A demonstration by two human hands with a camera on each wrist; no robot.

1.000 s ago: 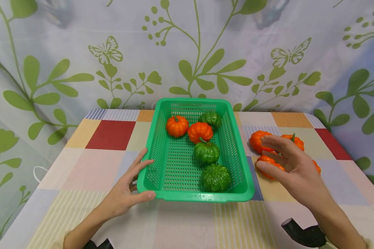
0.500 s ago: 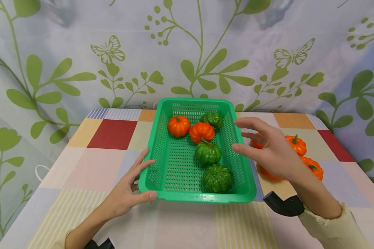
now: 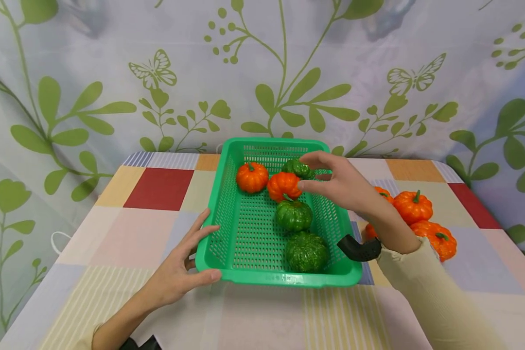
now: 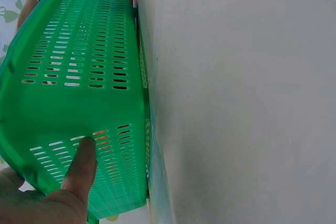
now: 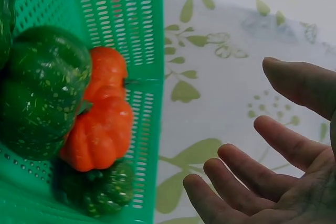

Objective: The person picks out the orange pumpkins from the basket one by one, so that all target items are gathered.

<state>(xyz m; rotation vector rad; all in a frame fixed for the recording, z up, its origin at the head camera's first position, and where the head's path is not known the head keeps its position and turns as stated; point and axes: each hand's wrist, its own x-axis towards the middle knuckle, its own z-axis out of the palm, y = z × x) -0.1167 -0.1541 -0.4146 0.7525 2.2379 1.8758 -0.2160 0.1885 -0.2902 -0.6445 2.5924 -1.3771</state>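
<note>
A green plastic basket (image 3: pixel 245 278) with slotted walls holds two small orange pumpkins (image 3: pixel 252 178) and three green ones (image 3: pixel 307 252). At its near left corner rests my left hand (image 3: pixel 175 272), the thumb on the front rim and fairly straight fingers along the left side. In the left wrist view, one finger (image 4: pixel 81 169) touches the outer wall. My right hand (image 3: pixel 339 182) reaches in over the basket's right rim, fingertips by the orange pumpkin (image 3: pixel 282 186) and the back green one (image 3: pixel 298 167). The right wrist view shows its fingers spread with nothing between them.
Several orange pumpkins (image 3: pixel 413 207) lie on the table to the right of the basket, partly hidden behind my right forearm. A patchwork cloth (image 3: pixel 157 189) covers the table. A leaf-patterned curtain (image 3: pixel 192 73) hangs close behind the back edge.
My right hand has moved left, from over the orange pumpkins on the table to over the basket. The left hand stays at the basket's corner, and the pumpkins keep their places.
</note>
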